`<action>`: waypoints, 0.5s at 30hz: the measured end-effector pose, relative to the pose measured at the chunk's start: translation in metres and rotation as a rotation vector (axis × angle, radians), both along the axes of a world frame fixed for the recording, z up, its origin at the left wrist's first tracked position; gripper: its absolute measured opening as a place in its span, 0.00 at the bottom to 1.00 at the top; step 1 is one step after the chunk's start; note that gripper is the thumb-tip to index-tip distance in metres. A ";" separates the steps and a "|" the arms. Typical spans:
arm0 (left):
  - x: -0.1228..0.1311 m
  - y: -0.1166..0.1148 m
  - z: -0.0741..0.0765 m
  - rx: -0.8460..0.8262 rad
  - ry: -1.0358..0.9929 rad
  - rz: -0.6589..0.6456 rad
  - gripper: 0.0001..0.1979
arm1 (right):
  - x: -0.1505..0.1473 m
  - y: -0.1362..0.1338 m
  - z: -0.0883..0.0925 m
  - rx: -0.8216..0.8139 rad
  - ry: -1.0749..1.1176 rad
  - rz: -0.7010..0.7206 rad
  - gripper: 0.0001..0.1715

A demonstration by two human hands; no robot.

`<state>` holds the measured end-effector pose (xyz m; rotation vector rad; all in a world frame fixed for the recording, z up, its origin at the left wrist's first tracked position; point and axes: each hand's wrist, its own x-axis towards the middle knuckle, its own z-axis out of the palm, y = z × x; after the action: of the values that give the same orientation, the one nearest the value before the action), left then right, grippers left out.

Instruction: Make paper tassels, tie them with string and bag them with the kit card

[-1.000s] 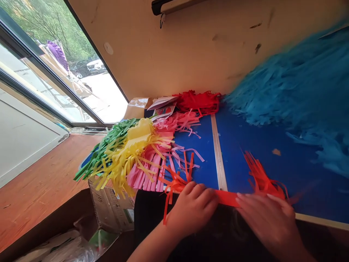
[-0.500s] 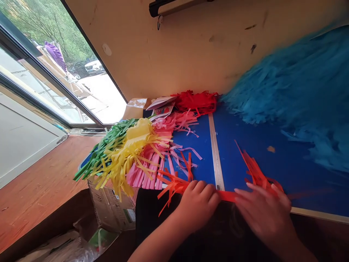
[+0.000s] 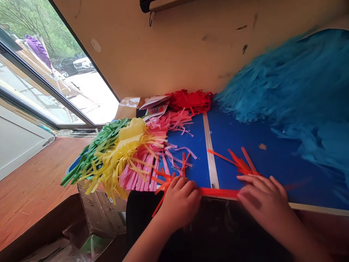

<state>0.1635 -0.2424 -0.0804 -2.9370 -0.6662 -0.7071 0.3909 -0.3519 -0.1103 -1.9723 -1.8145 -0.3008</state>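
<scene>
A red-orange paper strip with fringed ends runs along the front edge of the blue table. My left hand is closed round its left part, and fringe sticks out beyond the fingers. At the strip's right part, my right hand lies over it with fingers stretched and somewhat apart, slightly blurred. Red-orange fringe spreads on the table beyond the right fingers. Whatever lies under the right palm is hidden.
Green, yellow and pink fringed paper bundles overlap at the left. A red bundle sits by the wall. Blue fringe fills the right side. An open cardboard box stands below left.
The view has shifted slightly. My hands are farther apart, with more of the strip showing between them. The fringe by my right hand has spread leftward.
</scene>
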 end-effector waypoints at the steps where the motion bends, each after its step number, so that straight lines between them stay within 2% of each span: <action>1: 0.000 0.000 0.000 -0.008 -0.016 -0.002 0.06 | 0.001 0.001 -0.001 -0.007 -0.003 -0.012 0.17; 9: 0.005 -0.002 -0.002 0.053 -0.071 0.042 0.05 | 0.004 0.003 -0.001 -0.045 -0.027 0.002 0.13; 15: 0.007 0.002 -0.004 -0.001 -0.054 0.052 0.05 | -0.007 0.011 0.007 -0.004 -0.037 -0.108 0.16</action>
<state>0.1703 -0.2406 -0.0848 -2.8989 -0.7450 -0.7834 0.3841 -0.3412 -0.1037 -2.0846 -1.7355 -0.3695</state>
